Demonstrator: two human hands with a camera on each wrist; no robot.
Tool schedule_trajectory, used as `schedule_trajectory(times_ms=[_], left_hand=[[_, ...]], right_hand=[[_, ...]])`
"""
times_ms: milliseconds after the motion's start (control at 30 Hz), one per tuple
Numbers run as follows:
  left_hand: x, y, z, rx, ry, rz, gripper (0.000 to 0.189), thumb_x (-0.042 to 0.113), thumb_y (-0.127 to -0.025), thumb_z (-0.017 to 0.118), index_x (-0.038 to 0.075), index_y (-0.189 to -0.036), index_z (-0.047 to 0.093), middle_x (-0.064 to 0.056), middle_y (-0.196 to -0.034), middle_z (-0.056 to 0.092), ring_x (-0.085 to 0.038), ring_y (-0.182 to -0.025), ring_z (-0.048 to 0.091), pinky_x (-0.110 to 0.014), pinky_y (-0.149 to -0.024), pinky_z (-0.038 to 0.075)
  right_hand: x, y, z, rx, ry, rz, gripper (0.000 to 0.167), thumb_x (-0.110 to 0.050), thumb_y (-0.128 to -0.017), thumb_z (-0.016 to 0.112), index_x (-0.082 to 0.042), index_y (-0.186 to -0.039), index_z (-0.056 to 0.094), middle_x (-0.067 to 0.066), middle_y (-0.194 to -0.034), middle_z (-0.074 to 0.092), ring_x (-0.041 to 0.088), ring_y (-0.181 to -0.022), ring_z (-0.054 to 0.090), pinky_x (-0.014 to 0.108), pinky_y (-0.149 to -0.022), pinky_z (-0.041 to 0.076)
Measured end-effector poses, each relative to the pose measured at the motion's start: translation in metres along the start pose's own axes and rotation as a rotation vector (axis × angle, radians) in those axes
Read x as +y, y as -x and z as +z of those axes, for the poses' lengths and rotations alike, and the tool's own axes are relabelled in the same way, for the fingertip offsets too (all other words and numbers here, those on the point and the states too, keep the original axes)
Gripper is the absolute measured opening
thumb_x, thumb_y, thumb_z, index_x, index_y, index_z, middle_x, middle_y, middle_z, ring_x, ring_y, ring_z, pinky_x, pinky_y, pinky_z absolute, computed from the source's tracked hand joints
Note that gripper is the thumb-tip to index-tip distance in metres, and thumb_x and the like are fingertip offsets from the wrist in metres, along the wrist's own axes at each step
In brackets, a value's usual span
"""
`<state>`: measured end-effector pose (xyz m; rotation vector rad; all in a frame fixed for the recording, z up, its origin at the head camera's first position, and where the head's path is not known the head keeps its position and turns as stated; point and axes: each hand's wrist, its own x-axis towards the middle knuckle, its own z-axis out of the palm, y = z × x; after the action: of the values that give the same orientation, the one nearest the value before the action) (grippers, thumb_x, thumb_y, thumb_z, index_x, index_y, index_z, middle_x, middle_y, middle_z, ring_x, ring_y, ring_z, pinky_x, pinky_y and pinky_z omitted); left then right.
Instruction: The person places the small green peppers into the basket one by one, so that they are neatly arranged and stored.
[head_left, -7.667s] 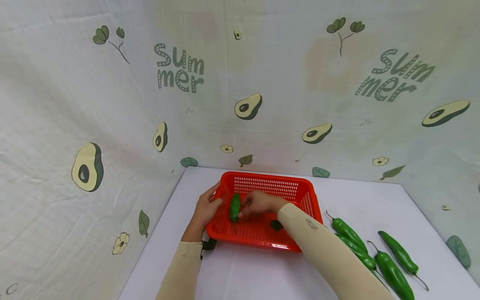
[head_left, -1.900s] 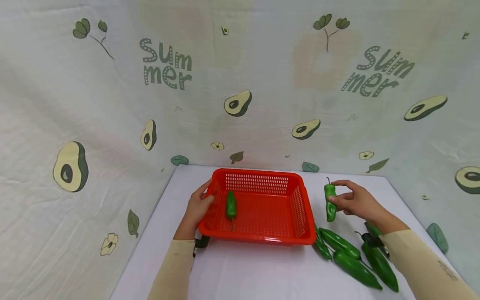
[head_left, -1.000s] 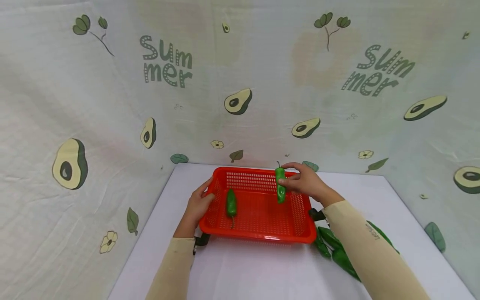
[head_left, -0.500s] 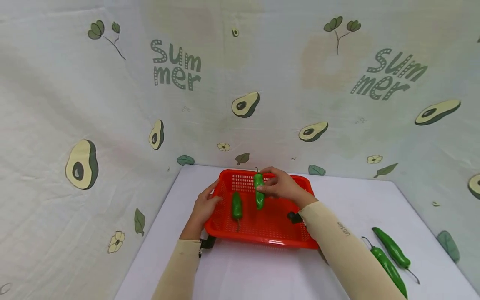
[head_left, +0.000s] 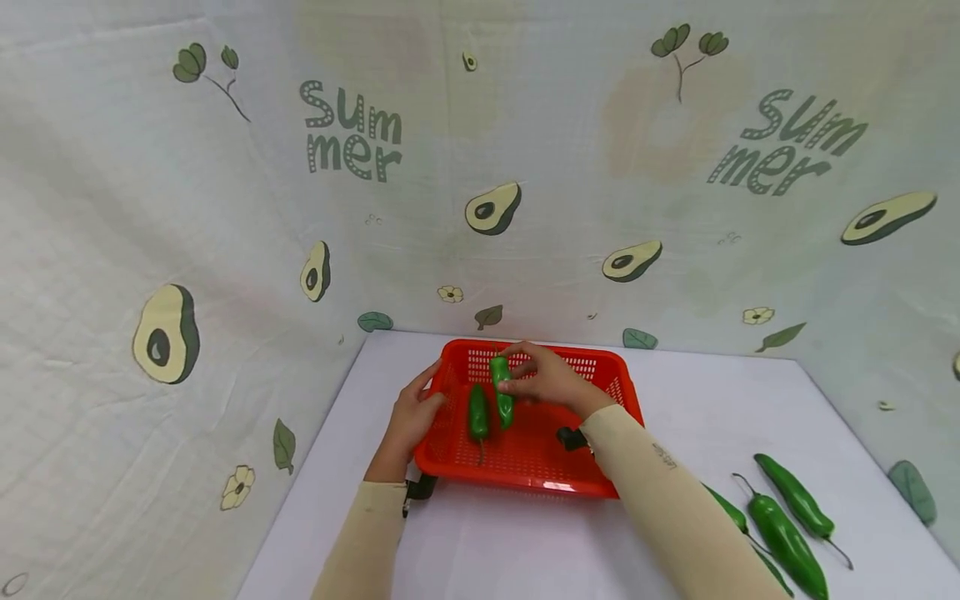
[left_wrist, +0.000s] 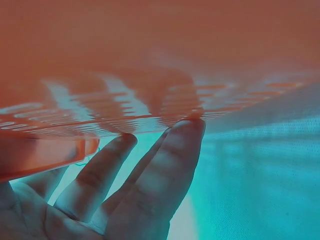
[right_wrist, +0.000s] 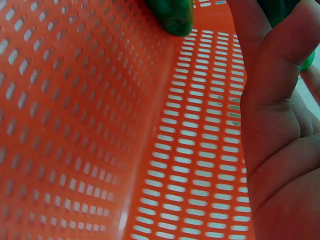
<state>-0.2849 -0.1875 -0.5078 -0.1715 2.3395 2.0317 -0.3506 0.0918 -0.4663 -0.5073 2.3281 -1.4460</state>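
Observation:
A red slotted plastic basket stands on the white table. My left hand holds its left side, the thumb over the rim; the left wrist view shows the fingertips against the outer slotted wall. Over the basket's left half, my right hand pinches a green chili pepper between thumb and fingers, stem end up and slightly tilted. Just left of it, another green chili pepper lies on the basket floor, stem toward me. In the right wrist view, the hand partly hides the held pepper.
Several more green chili peppers lie on the table to the right of the basket, some partly behind the right sleeve. A pale cloth with avocado prints rises behind and to the sides.
My right hand has carried a pepper from the table on the right, leftward over the basket, and lowered it beside the one lying inside. My left hand stays on the basket's side.

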Motion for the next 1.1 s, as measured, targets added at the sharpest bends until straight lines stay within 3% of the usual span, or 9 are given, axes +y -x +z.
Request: schedule_trajectory(times_ms=[267,400,500,667,933,1100], left_hand=[[0.000,-0.001,0.008,-0.011,0.015,0.023,0.063,0.018,-0.099,0.060,0.040,-0.158,0.050,-0.016,-0.141,0.064,-0.038,-0.115,0.068,-0.050,-0.085,0.063],[-0.001,-0.001,0.011,-0.029,0.023,0.009,0.064,0.017,-0.099,0.061,0.040,-0.158,0.049,-0.016,-0.144,0.062,-0.040,-0.118,0.066,-0.051,-0.087,0.063],[-0.003,0.000,0.010,-0.010,0.020,-0.008,0.064,0.017,-0.099,0.062,0.043,-0.156,0.051,-0.013,-0.142,0.064,-0.039,-0.117,0.067,-0.050,-0.086,0.063],[-0.005,-0.002,0.006,0.002,0.012,0.016,0.064,0.015,-0.098,0.060,0.041,-0.156,0.052,-0.015,-0.141,0.064,-0.039,-0.115,0.068,-0.051,-0.086,0.063],[-0.002,-0.001,0.001,0.006,0.006,0.023,0.064,0.015,-0.099,0.060,0.039,-0.158,0.050,-0.017,-0.143,0.063,-0.040,-0.117,0.067,-0.052,-0.086,0.062],[-0.003,-0.002,0.001,-0.001,0.016,0.030,0.064,0.015,-0.099,0.059,0.038,-0.158,0.049,-0.017,-0.141,0.064,-0.040,-0.116,0.068,-0.049,-0.083,0.064]], right_hand=[[0.013,0.001,0.003,-0.089,0.017,-0.058,0.063,-0.034,-0.085,0.089,-0.025,-0.141,0.061,0.008,-0.118,0.072,0.025,-0.103,0.072,0.041,-0.082,0.064],[0.020,0.001,0.006,-0.093,0.052,-0.068,0.062,-0.034,-0.084,0.091,-0.026,-0.138,0.063,0.006,-0.117,0.072,0.023,-0.106,0.071,0.039,-0.084,0.063],[0.025,0.000,0.010,-0.103,0.062,-0.048,0.063,-0.035,-0.083,0.091,-0.028,-0.138,0.063,0.004,-0.117,0.072,0.022,-0.105,0.071,0.039,-0.082,0.063],[0.027,-0.002,0.014,-0.131,0.058,-0.017,0.062,-0.034,-0.085,0.090,-0.027,-0.140,0.062,0.006,-0.118,0.072,0.025,-0.100,0.072,0.041,-0.074,0.064],[0.027,-0.005,0.018,-0.153,0.028,0.000,0.063,-0.021,-0.089,0.087,-0.016,-0.146,0.060,0.014,-0.117,0.071,0.025,-0.089,0.073,0.041,-0.067,0.065],[0.029,-0.005,0.020,-0.141,0.019,0.009,0.063,-0.017,-0.088,0.087,-0.016,-0.145,0.060,0.015,-0.114,0.071,0.027,-0.083,0.074,0.042,-0.066,0.065]])
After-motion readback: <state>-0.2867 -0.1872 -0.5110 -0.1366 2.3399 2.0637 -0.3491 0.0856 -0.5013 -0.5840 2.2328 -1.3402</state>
